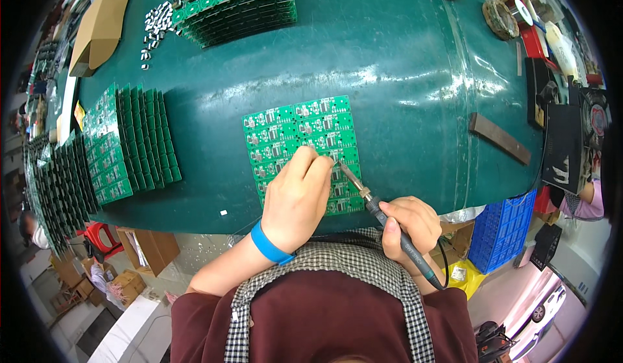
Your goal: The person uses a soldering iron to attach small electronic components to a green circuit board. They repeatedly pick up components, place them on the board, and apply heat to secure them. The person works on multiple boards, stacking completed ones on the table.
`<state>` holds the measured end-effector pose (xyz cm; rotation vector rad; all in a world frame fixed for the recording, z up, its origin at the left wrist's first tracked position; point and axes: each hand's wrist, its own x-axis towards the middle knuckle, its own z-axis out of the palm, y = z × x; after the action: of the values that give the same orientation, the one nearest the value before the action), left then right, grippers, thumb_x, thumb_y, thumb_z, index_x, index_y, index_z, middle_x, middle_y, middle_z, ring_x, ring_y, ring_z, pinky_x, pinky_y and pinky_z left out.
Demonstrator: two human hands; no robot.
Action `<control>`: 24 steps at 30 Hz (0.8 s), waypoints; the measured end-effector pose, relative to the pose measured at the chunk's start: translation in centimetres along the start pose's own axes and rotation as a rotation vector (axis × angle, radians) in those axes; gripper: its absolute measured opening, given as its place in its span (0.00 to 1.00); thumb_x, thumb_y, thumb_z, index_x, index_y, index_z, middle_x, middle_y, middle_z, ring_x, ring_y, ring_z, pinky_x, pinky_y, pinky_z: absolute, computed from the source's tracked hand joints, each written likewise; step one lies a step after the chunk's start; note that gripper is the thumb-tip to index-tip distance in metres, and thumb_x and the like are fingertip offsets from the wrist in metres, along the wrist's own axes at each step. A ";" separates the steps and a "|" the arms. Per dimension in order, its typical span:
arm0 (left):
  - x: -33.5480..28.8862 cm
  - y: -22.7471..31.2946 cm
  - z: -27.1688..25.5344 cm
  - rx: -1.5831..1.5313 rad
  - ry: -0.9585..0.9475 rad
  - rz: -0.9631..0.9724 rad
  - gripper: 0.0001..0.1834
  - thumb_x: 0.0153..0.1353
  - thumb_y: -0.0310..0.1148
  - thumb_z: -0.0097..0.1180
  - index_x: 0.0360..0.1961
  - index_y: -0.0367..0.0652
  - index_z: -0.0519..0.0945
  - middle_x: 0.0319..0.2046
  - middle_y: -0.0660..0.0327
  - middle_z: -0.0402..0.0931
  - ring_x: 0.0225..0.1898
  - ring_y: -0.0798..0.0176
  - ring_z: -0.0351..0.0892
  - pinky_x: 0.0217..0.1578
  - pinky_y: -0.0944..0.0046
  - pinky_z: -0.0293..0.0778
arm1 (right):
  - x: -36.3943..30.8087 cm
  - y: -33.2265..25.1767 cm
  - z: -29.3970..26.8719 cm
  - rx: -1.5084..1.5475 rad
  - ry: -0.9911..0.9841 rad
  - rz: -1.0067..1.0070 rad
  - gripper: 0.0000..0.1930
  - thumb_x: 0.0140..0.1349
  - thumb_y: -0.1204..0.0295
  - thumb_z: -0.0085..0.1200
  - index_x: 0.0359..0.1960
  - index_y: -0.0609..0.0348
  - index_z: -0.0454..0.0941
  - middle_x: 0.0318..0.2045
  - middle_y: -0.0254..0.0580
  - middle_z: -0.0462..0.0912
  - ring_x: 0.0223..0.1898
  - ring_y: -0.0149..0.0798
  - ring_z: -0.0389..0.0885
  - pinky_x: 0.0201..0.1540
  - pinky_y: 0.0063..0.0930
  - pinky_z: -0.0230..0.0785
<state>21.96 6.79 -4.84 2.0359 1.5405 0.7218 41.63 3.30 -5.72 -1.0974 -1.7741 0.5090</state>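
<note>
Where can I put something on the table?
Bare table lies between the circuit panel and the dark bar, and between that panel and the back board stack. Standing boards crowd the left; clutter fills the far right corner.

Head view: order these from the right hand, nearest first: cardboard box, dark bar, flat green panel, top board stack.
From the right hand:
1. Flat green panel, just ahead-left
2. Dark bar, ahead-right
3. Top board stack, far ahead, left
4. Cardboard box, far upper left
</note>
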 end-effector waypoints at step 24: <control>-1.3 0.5 0.4 -0.070 -0.028 0.031 0.08 0.54 0.17 0.58 0.34 0.38 0.74 0.31 0.54 0.70 0.29 0.49 0.76 0.28 0.57 0.73 | -1.6 -0.3 -0.3 0.008 0.033 -0.054 0.06 0.52 0.76 0.55 0.29 0.66 0.81 0.19 0.42 0.79 0.18 0.40 0.79 0.21 0.28 0.72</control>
<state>22.30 5.34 -4.95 2.0144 1.4513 0.7452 42.02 1.74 -6.15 -1.0438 -1.7670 0.4625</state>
